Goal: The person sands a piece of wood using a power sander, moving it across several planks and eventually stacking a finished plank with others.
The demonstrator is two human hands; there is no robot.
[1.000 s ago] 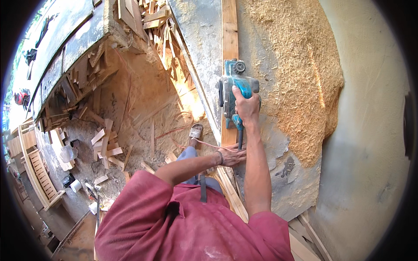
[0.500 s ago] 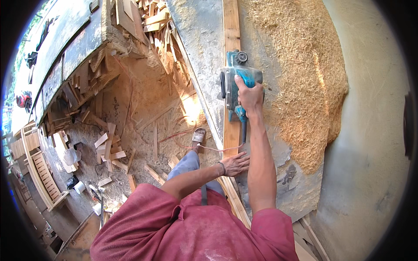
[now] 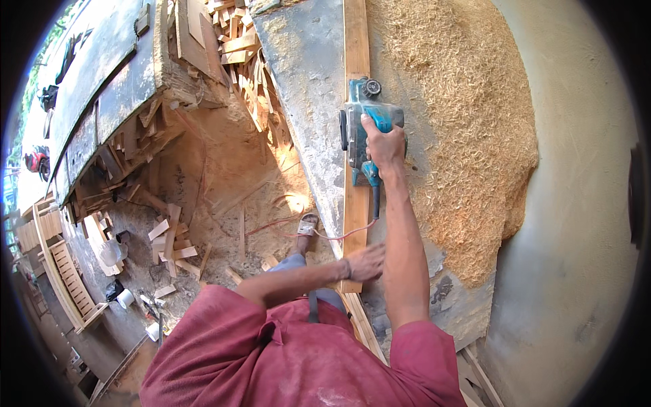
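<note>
My right hand (image 3: 386,148) is closed around the handle of a teal electric planer (image 3: 371,108), its thumb along the top. The planer sits across a long wooden plank (image 3: 357,41) that lies lengthwise on a grey worktop (image 3: 319,81). My left hand (image 3: 366,262) is over the plank's near end, blurred by motion, fingers stretched toward my right forearm. Whether its palm touches the wood I cannot tell. From the planer's rear a black-sleeved cord runs into a thin reddish cable (image 3: 332,237), which crosses the plank toward the left.
A large heap of wood shavings (image 3: 475,122) covers the worktop's right side, beside a plain wall (image 3: 576,169). Offcuts (image 3: 241,47) are piled at the far left. More scraps (image 3: 173,237) lie on the floor near a wooden bench (image 3: 71,271).
The plank's near end now reaches closer to me, beyond my left hand. That hand has become blurred and shifted slightly. My right hand keeps its grip on the planer.
</note>
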